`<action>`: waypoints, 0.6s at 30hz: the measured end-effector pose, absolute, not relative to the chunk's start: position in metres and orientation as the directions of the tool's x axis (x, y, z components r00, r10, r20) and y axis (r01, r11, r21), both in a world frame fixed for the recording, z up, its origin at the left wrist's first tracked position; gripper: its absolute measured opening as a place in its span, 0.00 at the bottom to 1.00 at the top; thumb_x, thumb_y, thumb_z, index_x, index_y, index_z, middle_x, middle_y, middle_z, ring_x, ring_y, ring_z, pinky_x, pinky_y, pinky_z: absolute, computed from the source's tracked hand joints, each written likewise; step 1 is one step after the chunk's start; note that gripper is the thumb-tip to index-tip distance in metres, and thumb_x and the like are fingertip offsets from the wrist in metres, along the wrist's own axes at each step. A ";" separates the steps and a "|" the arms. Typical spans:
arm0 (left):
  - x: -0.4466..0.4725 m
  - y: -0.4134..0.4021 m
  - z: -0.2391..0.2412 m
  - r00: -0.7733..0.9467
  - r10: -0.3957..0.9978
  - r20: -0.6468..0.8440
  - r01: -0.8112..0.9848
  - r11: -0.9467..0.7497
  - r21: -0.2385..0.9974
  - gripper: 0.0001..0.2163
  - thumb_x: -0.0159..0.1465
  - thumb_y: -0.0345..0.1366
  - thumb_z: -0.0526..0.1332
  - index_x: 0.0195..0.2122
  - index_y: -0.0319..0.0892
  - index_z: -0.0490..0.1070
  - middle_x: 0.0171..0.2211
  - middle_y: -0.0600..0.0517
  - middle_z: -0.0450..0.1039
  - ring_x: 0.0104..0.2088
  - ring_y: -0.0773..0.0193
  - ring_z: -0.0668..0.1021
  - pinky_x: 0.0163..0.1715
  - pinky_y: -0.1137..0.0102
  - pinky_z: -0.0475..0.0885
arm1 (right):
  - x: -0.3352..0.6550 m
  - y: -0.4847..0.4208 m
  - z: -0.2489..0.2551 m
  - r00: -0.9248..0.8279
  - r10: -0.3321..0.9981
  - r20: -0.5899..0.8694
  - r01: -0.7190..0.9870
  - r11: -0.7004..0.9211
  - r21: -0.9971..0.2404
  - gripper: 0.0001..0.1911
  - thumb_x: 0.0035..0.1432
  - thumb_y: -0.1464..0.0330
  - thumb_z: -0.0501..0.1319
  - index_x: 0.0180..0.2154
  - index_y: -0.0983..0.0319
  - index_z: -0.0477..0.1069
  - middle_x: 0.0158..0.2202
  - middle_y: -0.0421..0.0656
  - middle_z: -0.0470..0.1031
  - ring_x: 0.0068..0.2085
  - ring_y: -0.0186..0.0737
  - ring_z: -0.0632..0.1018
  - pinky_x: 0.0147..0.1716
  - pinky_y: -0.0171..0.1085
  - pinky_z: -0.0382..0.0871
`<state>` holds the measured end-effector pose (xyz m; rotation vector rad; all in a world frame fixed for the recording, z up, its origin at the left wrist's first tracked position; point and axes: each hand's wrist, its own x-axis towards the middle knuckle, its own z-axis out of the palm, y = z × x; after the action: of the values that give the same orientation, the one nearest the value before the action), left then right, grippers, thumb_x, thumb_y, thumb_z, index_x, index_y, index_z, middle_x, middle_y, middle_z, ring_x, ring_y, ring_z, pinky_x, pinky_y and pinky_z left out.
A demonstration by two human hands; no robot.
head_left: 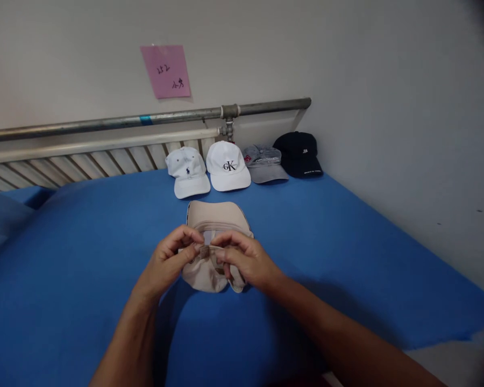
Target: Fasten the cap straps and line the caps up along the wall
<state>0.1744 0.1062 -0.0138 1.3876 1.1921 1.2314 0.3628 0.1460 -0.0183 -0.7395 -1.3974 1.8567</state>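
A beige baseball cap lies upside down on the blue cover, its brim pointing away from me and its inside showing. My left hand pinches the cap's back strap on the left between thumb and fingers. From the right, my right hand also has thumb and forefinger closed on the strap, close to the left fingertips. Part of the back opening and the strap's fastening are hidden behind my fingers.
Behind the beige cap stand a white cap with a small emblem, a white lettered cap, a grey cap and a black cap. A radiator and metal pipe run along the wall. A pink note hangs above.
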 end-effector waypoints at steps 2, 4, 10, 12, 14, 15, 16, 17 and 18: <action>0.174 0.105 -0.014 0.041 0.993 0.112 0.075 -0.115 0.991 0.05 0.60 0.38 0.64 0.36 0.44 0.72 0.28 0.57 0.69 0.28 0.71 0.68 0.28 0.78 0.63 | 0.364 0.148 -0.017 -0.569 0.822 -0.015 -0.215 -0.166 -0.962 0.09 0.48 0.69 0.65 0.34 0.61 0.69 0.24 0.33 0.70 0.19 0.26 0.70 0.20 0.29 0.65; 0.175 0.104 -0.013 0.072 0.993 0.088 0.059 -0.093 0.994 0.06 0.60 0.40 0.65 0.36 0.44 0.72 0.27 0.56 0.69 0.27 0.72 0.68 0.27 0.78 0.63 | 0.365 0.149 -0.017 -0.584 0.812 -0.013 -0.236 -0.185 -0.954 0.09 0.46 0.69 0.66 0.32 0.61 0.68 0.24 0.34 0.70 0.20 0.27 0.70 0.20 0.29 0.65; 0.174 0.101 -0.009 0.152 0.988 0.024 0.043 -0.030 0.999 0.08 0.59 0.41 0.66 0.35 0.43 0.73 0.30 0.55 0.71 0.29 0.71 0.71 0.28 0.77 0.65 | 0.369 0.149 -0.014 -0.676 0.737 0.010 -0.203 -0.173 -0.964 0.10 0.47 0.69 0.67 0.33 0.61 0.69 0.25 0.36 0.71 0.24 0.29 0.72 0.26 0.31 0.68; 0.173 0.102 -0.009 0.116 0.992 0.038 0.016 -0.041 0.999 0.08 0.58 0.40 0.67 0.35 0.43 0.73 0.29 0.55 0.71 0.28 0.71 0.71 0.28 0.77 0.65 | 0.373 0.151 -0.011 -0.642 0.767 0.026 -0.152 -0.094 -0.984 0.11 0.45 0.71 0.67 0.34 0.61 0.70 0.29 0.37 0.72 0.29 0.30 0.73 0.31 0.32 0.69; 0.172 0.103 -0.009 0.092 0.995 0.039 -0.007 -0.039 0.999 0.08 0.58 0.40 0.67 0.34 0.43 0.73 0.28 0.55 0.71 0.27 0.71 0.70 0.27 0.77 0.65 | 0.377 0.153 -0.009 -0.630 0.777 0.016 -0.107 -0.066 -0.992 0.13 0.45 0.73 0.67 0.36 0.61 0.71 0.30 0.37 0.72 0.32 0.30 0.74 0.34 0.32 0.69; 0.173 0.103 -0.009 0.093 0.995 0.035 -0.016 -0.034 0.999 0.08 0.58 0.40 0.67 0.34 0.43 0.73 0.28 0.55 0.71 0.27 0.71 0.70 0.27 0.78 0.65 | 0.378 0.153 -0.009 -0.636 0.771 0.007 -0.098 -0.072 -0.993 0.13 0.45 0.73 0.66 0.36 0.60 0.70 0.30 0.36 0.72 0.32 0.30 0.74 0.34 0.33 0.69; 0.173 0.103 -0.008 0.104 0.994 0.028 -0.019 -0.026 0.999 0.08 0.58 0.39 0.67 0.34 0.43 0.73 0.29 0.55 0.71 0.27 0.71 0.70 0.27 0.77 0.65 | 0.379 0.153 -0.009 -0.648 0.762 0.003 -0.098 -0.080 -0.992 0.13 0.46 0.72 0.66 0.36 0.61 0.70 0.29 0.36 0.72 0.31 0.30 0.73 0.34 0.32 0.69; 0.174 0.103 -0.008 0.123 0.992 0.019 -0.020 -0.017 1.000 0.08 0.58 0.39 0.67 0.34 0.42 0.73 0.29 0.55 0.71 0.27 0.71 0.71 0.27 0.77 0.65 | 0.379 0.152 -0.008 -0.662 0.750 0.009 -0.106 -0.082 -0.991 0.12 0.46 0.72 0.65 0.37 0.61 0.70 0.29 0.36 0.72 0.31 0.30 0.73 0.33 0.32 0.69; 0.175 0.102 -0.007 0.149 0.989 0.009 -0.020 -0.006 1.000 0.08 0.57 0.39 0.68 0.33 0.42 0.72 0.29 0.54 0.71 0.28 0.71 0.71 0.27 0.77 0.65 | 0.380 0.151 -0.008 -0.679 0.734 0.020 -0.118 -0.082 -0.990 0.12 0.47 0.72 0.65 0.37 0.61 0.69 0.29 0.36 0.72 0.31 0.30 0.73 0.33 0.32 0.68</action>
<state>0.1745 0.1019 -0.0066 1.2674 1.0811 1.1132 0.3795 0.1510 -0.0076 -0.6745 -1.5933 1.8233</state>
